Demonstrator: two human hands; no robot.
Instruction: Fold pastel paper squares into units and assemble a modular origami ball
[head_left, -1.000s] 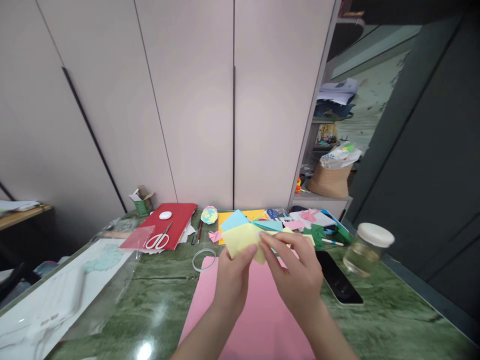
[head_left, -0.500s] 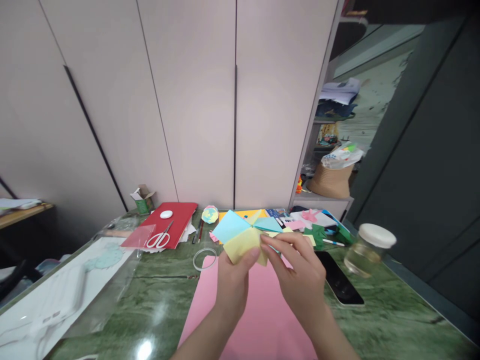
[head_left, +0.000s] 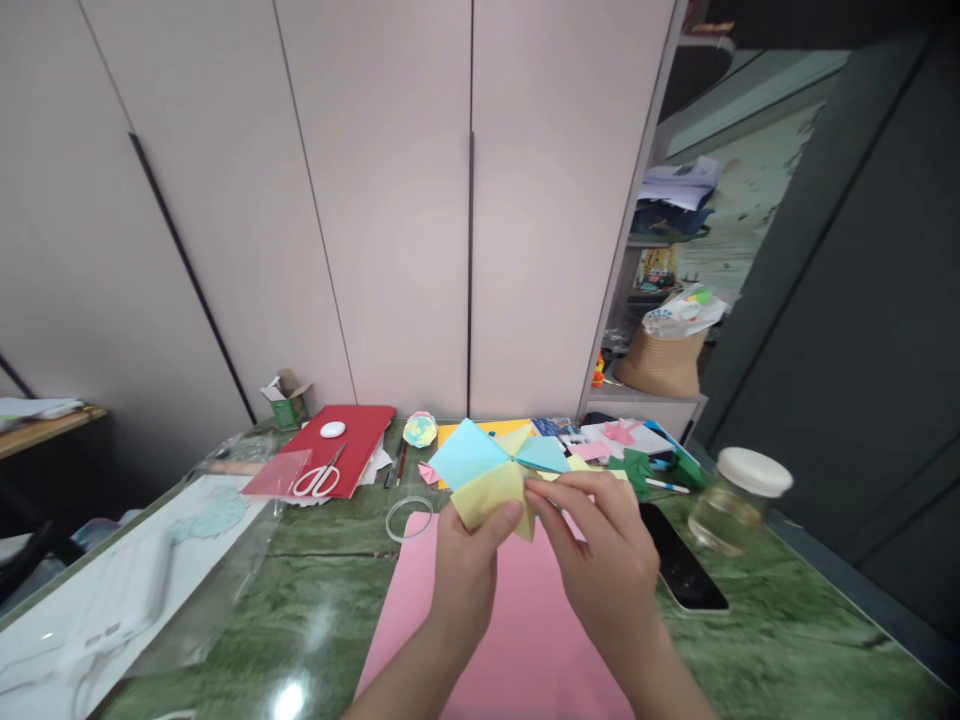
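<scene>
A folded paper piece [head_left: 470,455] with light blue and pale yellow flaps meeting at a centre point is held up over a pink sheet [head_left: 517,620]. My left hand [head_left: 472,550] grips its lower yellow flap, thumb on the near face. At the flap's right edge, the thumb and fingertips of my right hand [head_left: 600,530] are pinched on the yellow paper. The right hand's other fingers are curled beside it. What lies behind the paper is hidden.
White-handled scissors [head_left: 319,480] rest on a red folder [head_left: 360,425] at left. A roll of tape [head_left: 409,519] lies beside the pink sheet. To the right are a black phone [head_left: 682,560], a lidded jar [head_left: 739,500] and green paper pieces [head_left: 636,468].
The paper piece has shifted slightly right and tilted a little, its right blue flap turning more into view. My right hand has moved slightly right; both hands keep hold.
</scene>
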